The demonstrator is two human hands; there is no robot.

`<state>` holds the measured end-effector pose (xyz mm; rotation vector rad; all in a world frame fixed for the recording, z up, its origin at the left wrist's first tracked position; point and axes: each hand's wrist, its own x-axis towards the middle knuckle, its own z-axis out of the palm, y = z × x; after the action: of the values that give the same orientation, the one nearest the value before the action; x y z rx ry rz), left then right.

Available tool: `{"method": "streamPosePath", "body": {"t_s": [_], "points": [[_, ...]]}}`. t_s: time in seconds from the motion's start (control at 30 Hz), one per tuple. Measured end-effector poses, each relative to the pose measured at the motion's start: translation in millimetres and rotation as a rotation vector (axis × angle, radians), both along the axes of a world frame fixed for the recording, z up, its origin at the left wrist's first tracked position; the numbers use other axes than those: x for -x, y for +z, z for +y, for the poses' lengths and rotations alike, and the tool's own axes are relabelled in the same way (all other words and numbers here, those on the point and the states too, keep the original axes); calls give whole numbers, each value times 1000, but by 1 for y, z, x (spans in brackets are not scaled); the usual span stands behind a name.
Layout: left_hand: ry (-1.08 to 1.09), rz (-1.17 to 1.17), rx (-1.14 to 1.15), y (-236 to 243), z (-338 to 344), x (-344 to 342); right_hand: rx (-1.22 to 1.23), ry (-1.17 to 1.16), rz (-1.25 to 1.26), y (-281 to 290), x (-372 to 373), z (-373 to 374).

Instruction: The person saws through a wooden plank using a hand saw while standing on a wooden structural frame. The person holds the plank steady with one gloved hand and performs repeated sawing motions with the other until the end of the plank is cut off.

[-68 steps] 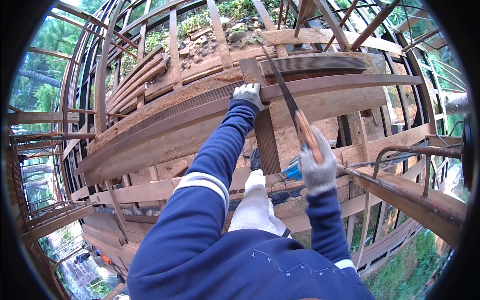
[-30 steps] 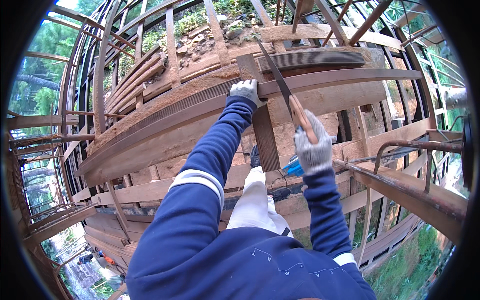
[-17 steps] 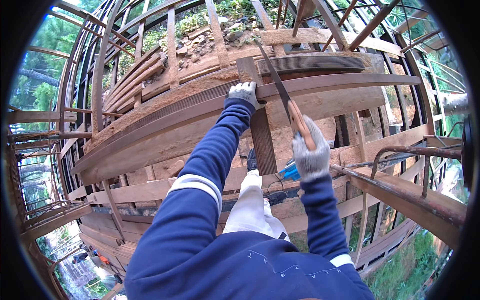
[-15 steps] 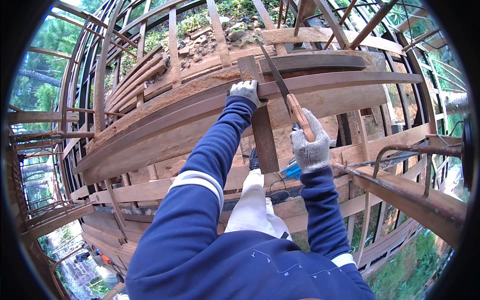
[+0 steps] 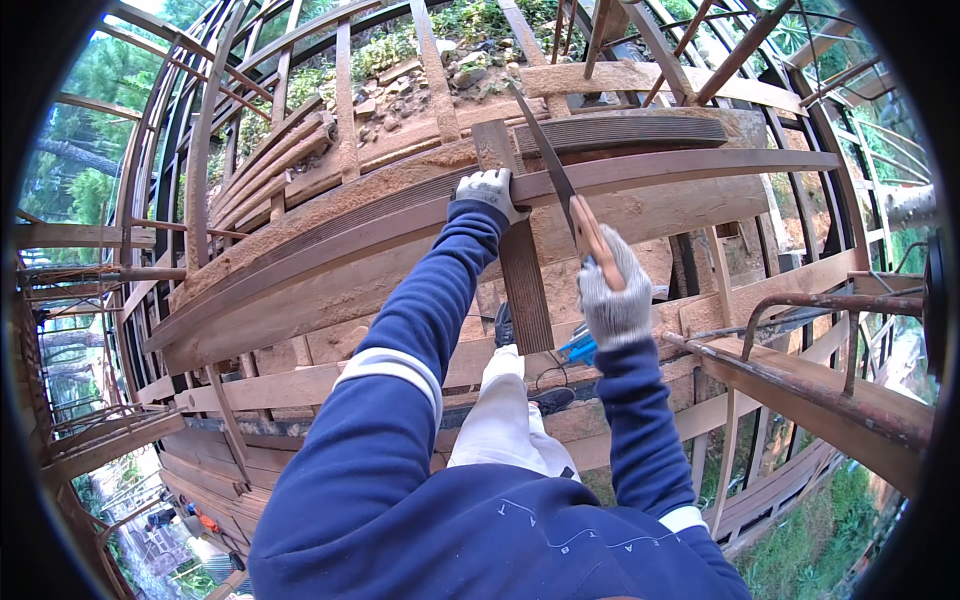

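My left hand (image 5: 487, 192), in a grey-white work glove, is closed over a long brown wooden board (image 5: 680, 172), where it crosses a shorter grooved board (image 5: 526, 285). The short board runs beneath the long one, toward my legs. In my gloved right hand (image 5: 615, 290) is a handsaw by its wooden handle (image 5: 595, 243). Its dark blade (image 5: 548, 150) points up and away to the left, passing over the long board just right of my left hand. Whether the teeth touch the wood I cannot tell.
Another grooved board (image 5: 640, 130) lies behind the long one on a sawdust-strewn plank (image 5: 330, 300). Open timber framing surrounds me. A rusty metal bar (image 5: 830, 300) juts in at right. Something blue (image 5: 580, 345) sits near my shoes. Rocks (image 5: 470, 75) lie beyond the framing.
My right hand and the saw have shifted slightly left, and the blade's tip sits a little lower. My left hand keeps its hold on the board.
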<state>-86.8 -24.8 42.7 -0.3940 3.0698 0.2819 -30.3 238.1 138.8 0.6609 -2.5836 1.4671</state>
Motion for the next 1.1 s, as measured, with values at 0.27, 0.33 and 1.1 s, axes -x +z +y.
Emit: {"method": "streamPosePath", "body": {"t_s": [0.27, 0.33, 1.1], "points": [[35, -22, 2, 2, -9, -12, -63, 119, -140, 60, -118, 100], [37, -17, -11, -1, -10, -11, -15, 86, -180, 58, -111, 95], [10, -26, 7, 5, -1, -2, -17, 16, 93, -15, 16, -10]]}}
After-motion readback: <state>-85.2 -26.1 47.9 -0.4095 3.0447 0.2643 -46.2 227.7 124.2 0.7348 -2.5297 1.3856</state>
